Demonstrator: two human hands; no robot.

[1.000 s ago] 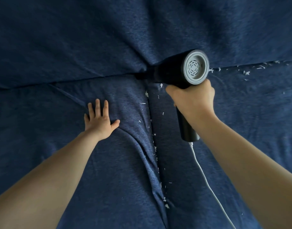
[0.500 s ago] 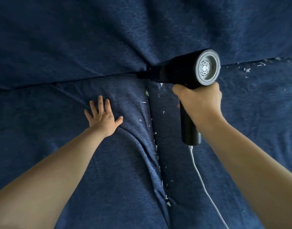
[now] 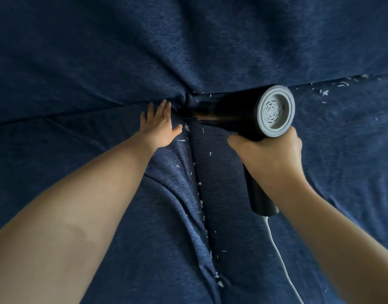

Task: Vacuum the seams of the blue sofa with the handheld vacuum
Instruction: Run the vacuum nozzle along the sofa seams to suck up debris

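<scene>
Right now my right hand (image 3: 269, 159) wraps tight around the handle of the black handheld vacuum (image 3: 243, 115), and its nose pokes toward 9 o'clock into the spot where the blue sofa (image 3: 101, 51) seams meet. My left hand (image 3: 159, 126) lies flat with fingers spread, pressing the soft cushion beside the nose. It looks light and hard, best held by the handle, and white crumbs (image 3: 202, 202) wait along the seam toward 6 o'clock.

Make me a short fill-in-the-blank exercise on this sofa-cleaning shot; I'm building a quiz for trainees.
1. The handheld vacuum is gripped by the ____ hand.
2. The left hand lies flat with its fingers ____ on the blue sofa.
3. From the bottom of the vacuum's handle hangs a white ____.
4. The scraps scattered along the seam between the seat cushions are ____ in colour.

Missing words: right; straight; cord; white
</scene>
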